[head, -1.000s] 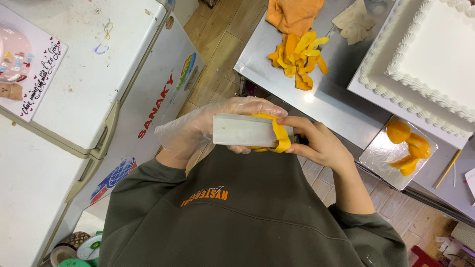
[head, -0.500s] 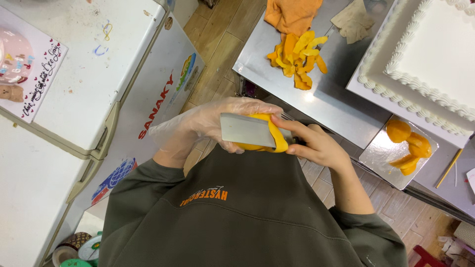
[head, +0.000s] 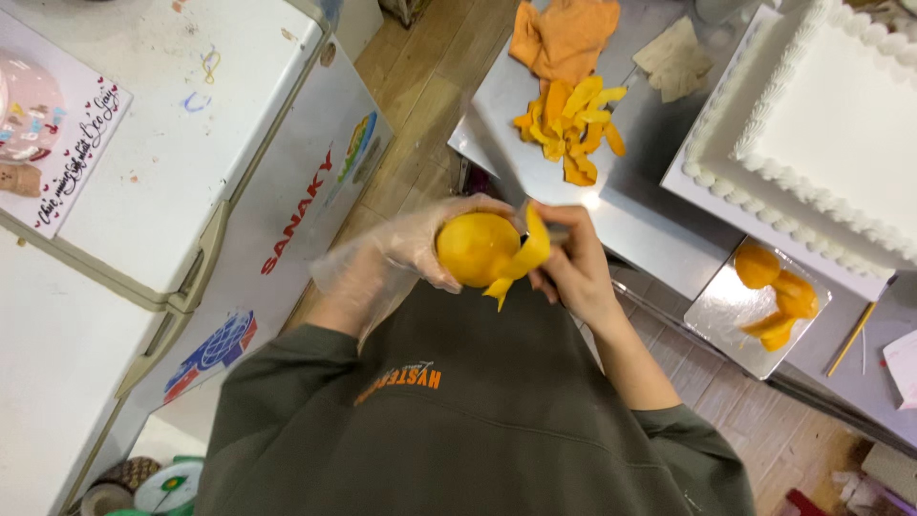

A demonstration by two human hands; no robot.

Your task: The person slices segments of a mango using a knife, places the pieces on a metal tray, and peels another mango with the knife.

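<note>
Head view, centre: a peeled yellow mango (head: pixel 476 248) sits just in front of the person's chest, above the dark green sweatshirt (head: pixel 449 430).
Left hand: the left hand (head: pixel 415 247), in a thin clear plastic glove, is closed around the mango from its 9 o'clock side, fingers curled over the top and underneath.
Right hand: the bare right hand (head: pixel 571 268) is at the fruit's 3 o'clock, fingers pinched shut near a strip of peel (head: pixel 523 260); what it grips is mostly hidden, so whether a blade is in it cannot be told.
Peel strip: it hangs curled off the mango's right flank, still joined to the fruit, its tip pointing toward 6 o'clock.
Toward 12 o'clock: a heap of mango peelings (head: pixel 568 129) lies on a steel counter (head: pixel 630 220), with an orange cloth (head: pixel 564 36) just beyond it.
Toward 2 o'clock: a white frosted sheet cake (head: pixel 841 124) with piped borders.
Toward 4 o'clock: a small steel tray (head: pixel 728 315) carrying peeled mango pieces (head: pixel 776 298).
Toward 9 o'clock: a white chest freezer (head: pixel 191 162) well apart from the hands.
</note>
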